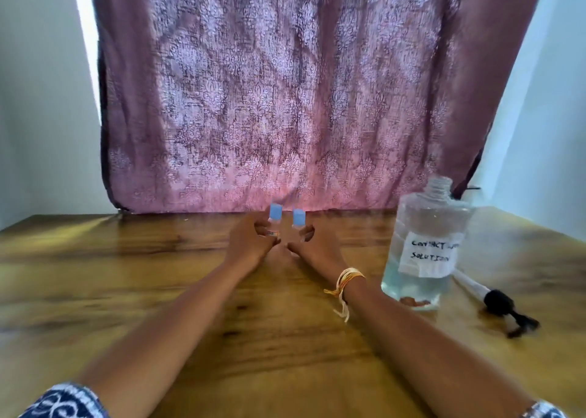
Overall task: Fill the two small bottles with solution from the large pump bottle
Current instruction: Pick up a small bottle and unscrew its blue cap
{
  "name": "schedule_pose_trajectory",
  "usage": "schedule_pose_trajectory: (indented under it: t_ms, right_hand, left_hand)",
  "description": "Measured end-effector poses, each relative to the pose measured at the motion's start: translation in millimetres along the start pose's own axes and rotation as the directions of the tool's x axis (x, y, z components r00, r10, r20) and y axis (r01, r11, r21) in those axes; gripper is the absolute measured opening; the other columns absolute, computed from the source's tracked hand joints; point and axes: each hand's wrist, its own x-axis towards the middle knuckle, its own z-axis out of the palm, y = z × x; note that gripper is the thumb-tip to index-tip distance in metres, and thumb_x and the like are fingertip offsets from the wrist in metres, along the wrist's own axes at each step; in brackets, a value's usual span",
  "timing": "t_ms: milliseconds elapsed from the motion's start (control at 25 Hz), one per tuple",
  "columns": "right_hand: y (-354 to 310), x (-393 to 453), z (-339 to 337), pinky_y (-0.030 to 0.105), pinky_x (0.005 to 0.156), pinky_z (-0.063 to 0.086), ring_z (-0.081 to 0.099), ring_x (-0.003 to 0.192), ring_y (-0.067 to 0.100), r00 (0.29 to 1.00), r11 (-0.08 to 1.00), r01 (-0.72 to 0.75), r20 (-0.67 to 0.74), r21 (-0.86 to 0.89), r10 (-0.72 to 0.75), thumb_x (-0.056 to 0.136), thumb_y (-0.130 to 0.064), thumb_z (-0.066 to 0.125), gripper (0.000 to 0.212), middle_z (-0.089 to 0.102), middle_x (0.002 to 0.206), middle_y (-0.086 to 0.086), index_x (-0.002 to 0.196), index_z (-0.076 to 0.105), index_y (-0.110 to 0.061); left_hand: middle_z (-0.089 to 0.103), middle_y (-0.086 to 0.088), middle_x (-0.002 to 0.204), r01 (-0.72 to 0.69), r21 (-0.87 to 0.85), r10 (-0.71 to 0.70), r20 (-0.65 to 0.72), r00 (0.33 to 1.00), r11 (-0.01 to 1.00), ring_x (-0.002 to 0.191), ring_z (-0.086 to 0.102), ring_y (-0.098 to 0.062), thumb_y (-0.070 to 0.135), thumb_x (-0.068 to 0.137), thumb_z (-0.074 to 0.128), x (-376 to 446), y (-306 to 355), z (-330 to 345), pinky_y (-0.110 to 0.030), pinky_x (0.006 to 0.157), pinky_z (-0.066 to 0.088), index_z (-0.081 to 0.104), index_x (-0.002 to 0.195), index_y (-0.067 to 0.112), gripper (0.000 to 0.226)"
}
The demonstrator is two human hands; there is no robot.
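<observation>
The left hand [250, 243] grips one small bottle [274, 219]; the right hand [312, 244] grips the other small bottle [298, 222], both capped, at the table's [126, 275] far edge. The large bottle [425, 246] stands open at right, pump [494, 300] lying beside it. Both bottles should stay upright and come nearer before uncapping.

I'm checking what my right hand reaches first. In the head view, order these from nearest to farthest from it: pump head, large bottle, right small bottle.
1. Right small bottle, held in the right hand.
2. Large bottle, to its right.
3. Pump head, lying beyond the large bottle.
</observation>
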Motion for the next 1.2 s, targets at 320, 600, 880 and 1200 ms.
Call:
schedule_pose_trajectory:
  t_ms: [320, 600, 880, 1200]
  right_hand:
    - [-27, -102, -40, 0.020, 0.054, 0.034, 0.051, 0.067, 0.005, 0.999, 0.997, 0.045, -0.021, -0.068, -0.047, 0.068, -0.029, 0.083, 0.037, 0.054, 0.071, -0.011, 0.086, 0.054, -0.017]
    - [-25, -136, -42, 0.029, 0.068, 0.047, 0.061, 0.080, 0.016, 0.999, 0.992, 0.029, -0.037, -0.119, -0.034, 0.067, -0.034, 0.081, 0.036, 0.061, 0.079, -0.006, 0.088, 0.055, -0.022]
    - [-28, -138, -42, 0.034, 0.074, 0.051, 0.062, 0.086, 0.021, 1.000, 0.979, -0.002, 0.013, -0.204, 0.005, 0.069, -0.036, 0.080, 0.039, 0.066, 0.089, 0.002, 0.095, 0.060, -0.015]
    - [-31, -155, -56, 0.032, 0.091, 0.047, 0.053, 0.114, 0.024, 0.994, 0.990, -0.106, 0.003, -0.090, 0.107, 0.072, -0.029, 0.077, 0.065, 0.054, 0.122, 0.007, 0.128, 0.049, -0.012]
  left_hand:
    - [0.064, 0.002, 0.076, -0.029, 0.055, 0.026, 0.054, 0.998, 0.998, 0.072, 0.061, -0.014, 0.012, 0.066, 0.085, -111, 14, -51, -0.023, 0.067, 0.047, 0.060, 0.087, 0.018, 0.033]
    - [0.065, 0.002, 0.080, -0.037, 0.048, 0.035, 0.058, 0.998, 0.998, 0.070, 0.060, -0.006, 0.017, 0.066, 0.086, -142, 12, -55, -0.013, 0.059, 0.043, 0.063, 0.091, 0.014, 0.035]
    - [0.065, 0.004, 0.079, -0.063, 0.041, 0.060, 0.072, 0.996, 0.997, 0.069, 0.060, -0.007, 0.016, 0.065, 0.086, -143, 6, -52, -0.018, 0.064, 0.049, 0.060, 0.091, 0.019, 0.037]
    - [0.067, 0.001, 0.097, -0.059, 0.009, 0.058, 0.068, 0.996, 0.998, 0.087, 0.066, -0.014, 0.029, 0.067, 0.085, -150, 10, -61, -0.021, 0.075, 0.053, 0.060, 0.110, 0.016, 0.051]
